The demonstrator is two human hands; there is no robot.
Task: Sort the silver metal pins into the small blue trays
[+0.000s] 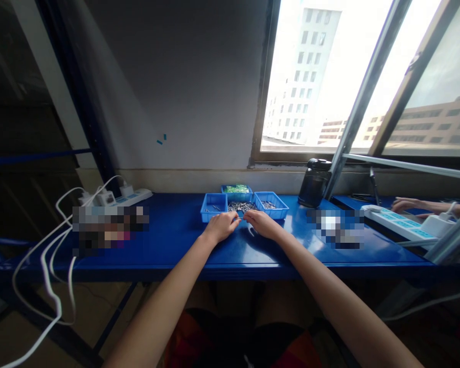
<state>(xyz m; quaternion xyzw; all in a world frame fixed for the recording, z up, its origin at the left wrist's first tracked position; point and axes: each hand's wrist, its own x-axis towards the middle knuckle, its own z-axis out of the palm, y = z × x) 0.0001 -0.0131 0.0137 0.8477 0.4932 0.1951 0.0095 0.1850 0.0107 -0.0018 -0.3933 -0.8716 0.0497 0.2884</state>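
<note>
My left hand (222, 226) and my right hand (261, 224) meet over the blue table, just in front of the small bins. The fingers of both are closed in a pinch on a small thin piece (241, 219) stretched between them; its exact kind is too small to tell. Directly behind the fingertips lies a heap of small metal parts (244, 206). A blue bin (210, 216) on the left holds a few small pieces. On the right, another blue bin (279, 211) contains more thin metal parts. Green packets (236, 189) fill a rear bin (235, 197).
A black flask (314, 183) stands by the window post. White power strips lie at the left (132, 196) and right (398, 223), with loose white cables (46, 266) hanging left. Another person's hand (408, 204) rests at the far right. Two patches of the table are blurred.
</note>
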